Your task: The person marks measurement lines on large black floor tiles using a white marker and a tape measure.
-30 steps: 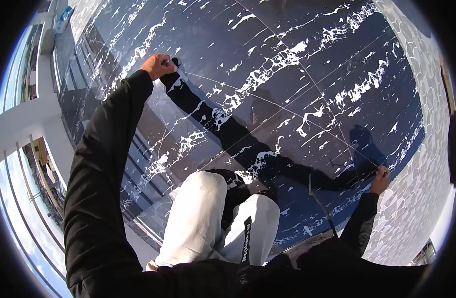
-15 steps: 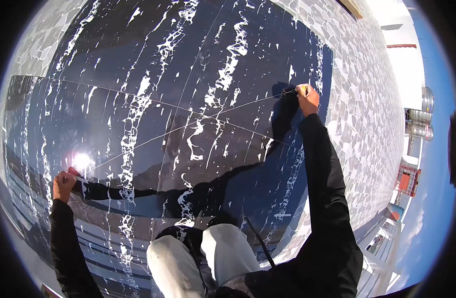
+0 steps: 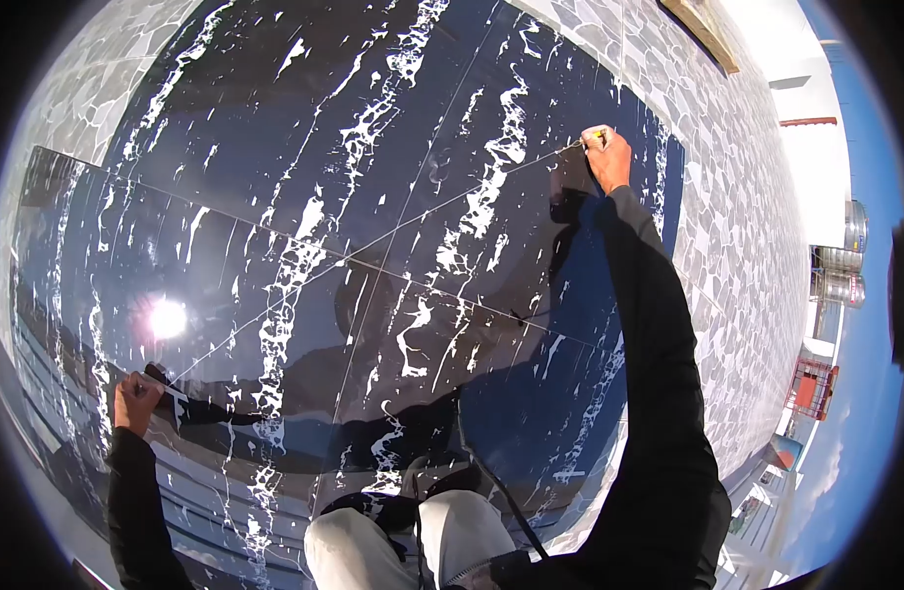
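A thin pale string stretches taut and diagonally across glossy black tiles with white veins. My left hand, low at the left, pinches the string's near end close to the tiles. At the upper right, my right hand is closed on the far end. Something small and yellow shows between its fingers, too little visible to name. The string crosses close to where the tile joints meet. Both black sleeves reach out from my body, and my light trousers show at the bottom.
Grey stone-patterned paving borders the black tiles. A wooden plank lies at the upper right. Metal tanks and a red-framed structure stand far right. Sun glare reflects off the tiles, near my left hand.
The right hand has moved up with its string end, and the left hand appears slightly lower. The string now runs more steeply. The whole view has shifted a little.
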Tool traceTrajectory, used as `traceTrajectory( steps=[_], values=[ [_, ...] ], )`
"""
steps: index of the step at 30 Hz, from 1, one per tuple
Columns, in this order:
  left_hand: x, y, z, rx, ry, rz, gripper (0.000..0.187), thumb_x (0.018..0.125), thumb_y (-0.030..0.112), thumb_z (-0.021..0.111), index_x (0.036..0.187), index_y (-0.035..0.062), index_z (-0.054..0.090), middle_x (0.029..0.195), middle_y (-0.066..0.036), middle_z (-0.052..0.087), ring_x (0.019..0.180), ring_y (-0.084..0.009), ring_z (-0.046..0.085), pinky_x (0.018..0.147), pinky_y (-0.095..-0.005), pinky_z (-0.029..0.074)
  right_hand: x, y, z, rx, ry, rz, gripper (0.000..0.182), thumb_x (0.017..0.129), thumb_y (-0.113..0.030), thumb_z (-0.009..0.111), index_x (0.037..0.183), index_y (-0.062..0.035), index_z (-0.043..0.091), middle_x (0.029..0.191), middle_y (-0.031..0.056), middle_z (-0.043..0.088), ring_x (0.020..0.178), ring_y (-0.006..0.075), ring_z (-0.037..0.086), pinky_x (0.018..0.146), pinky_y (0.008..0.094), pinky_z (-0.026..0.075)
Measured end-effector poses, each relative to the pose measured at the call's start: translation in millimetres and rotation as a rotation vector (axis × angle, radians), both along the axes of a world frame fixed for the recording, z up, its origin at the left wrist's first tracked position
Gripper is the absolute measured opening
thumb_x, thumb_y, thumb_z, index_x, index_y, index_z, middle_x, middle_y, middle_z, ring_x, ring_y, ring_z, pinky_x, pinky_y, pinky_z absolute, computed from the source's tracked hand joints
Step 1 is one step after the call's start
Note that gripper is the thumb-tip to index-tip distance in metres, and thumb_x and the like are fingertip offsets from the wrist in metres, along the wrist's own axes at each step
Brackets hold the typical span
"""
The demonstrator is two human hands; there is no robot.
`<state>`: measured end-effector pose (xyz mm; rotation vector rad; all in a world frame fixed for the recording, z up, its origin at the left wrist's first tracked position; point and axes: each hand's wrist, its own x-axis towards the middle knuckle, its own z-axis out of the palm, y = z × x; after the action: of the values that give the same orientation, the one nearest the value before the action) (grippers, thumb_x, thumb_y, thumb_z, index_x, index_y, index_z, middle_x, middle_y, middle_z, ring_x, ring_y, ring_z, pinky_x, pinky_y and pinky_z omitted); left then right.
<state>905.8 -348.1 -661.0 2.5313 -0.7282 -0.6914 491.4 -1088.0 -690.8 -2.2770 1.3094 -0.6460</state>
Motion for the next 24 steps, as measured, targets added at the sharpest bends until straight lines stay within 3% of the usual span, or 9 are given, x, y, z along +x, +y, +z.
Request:
traceTrajectory(
  steps=[8, 11, 17, 21, 24],
  values=[
    [2, -7, 6, 0.113, 0.002, 0.008, 0.026, 0.066, 0.013, 0.067, 0.058, 0.002, 0.044, 0.056, -0.001, 0.039, 0.056, -0.0084, 0.037, 0.051, -0.0275, 0.032, 91, -35, 6, -0.032, 0.082, 0.02, 0.012, 0.08, -0.017, 0.059, 0.085, -0.009, 0.065, 0.073, 0.011, 0.063, 0.071, 0.0224, 0.061, 0.067, 0.0317, 0.045],
    [-3, -10, 2, 0.015, -0.011, 0.05, 0.026, 0.065, 0.013, 0.067, 0.058, 0.0025, 0.044, 0.056, -0.001, 0.04, 0.055, -0.0092, 0.037, 0.05, -0.028, 0.031, 124, -46, 9, -0.015, 0.122, 0.016, 0.014, 0.079, -0.021, 0.06, 0.086, -0.0098, 0.065, 0.078, 0.0116, 0.065, 0.076, 0.0234, 0.063, 0.069, 0.0329, 0.046],
    [3, -10, 7, 0.172, 0.008, 0.057, 0.025, 0.064, 0.012, 0.067, 0.059, 0.0017, 0.045, 0.056, -0.004, 0.041, 0.054, -0.0119, 0.039, 0.05, -0.0288, 0.032, 186, -60, 14, -0.064, 0.12, 0.07, 0.014, 0.079, -0.021, 0.06, 0.085, -0.0103, 0.065, 0.078, 0.0112, 0.065, 0.075, 0.0251, 0.063, 0.069, 0.0334, 0.046],
    [3, -3, -1, 0.125, 0.0, 0.051, 0.026, 0.063, 0.012, 0.068, 0.059, 0.0019, 0.045, 0.056, -0.005, 0.041, 0.053, -0.0127, 0.039, 0.05, -0.0292, 0.032, 220, -84, 2, -0.065, 0.099, 0.146, 0.016, 0.078, -0.023, 0.06, 0.085, -0.0098, 0.065, 0.079, 0.0111, 0.065, 0.076, 0.0253, 0.063, 0.07, 0.0336, 0.047],
    [1, -1, 0, 0.1, -0.144, -0.03, 0.026, 0.063, 0.013, 0.068, 0.059, 0.0022, 0.045, 0.054, -0.005, 0.041, 0.052, -0.0128, 0.039, 0.049, -0.0293, 0.032, 233, -89, -3, -0.112, 0.131, 0.176, 0.016, 0.079, -0.024, 0.06, 0.084, -0.0111, 0.066, 0.08, 0.0114, 0.066, 0.078, 0.0254, 0.063, 0.071, 0.034, 0.047]
  ],
)
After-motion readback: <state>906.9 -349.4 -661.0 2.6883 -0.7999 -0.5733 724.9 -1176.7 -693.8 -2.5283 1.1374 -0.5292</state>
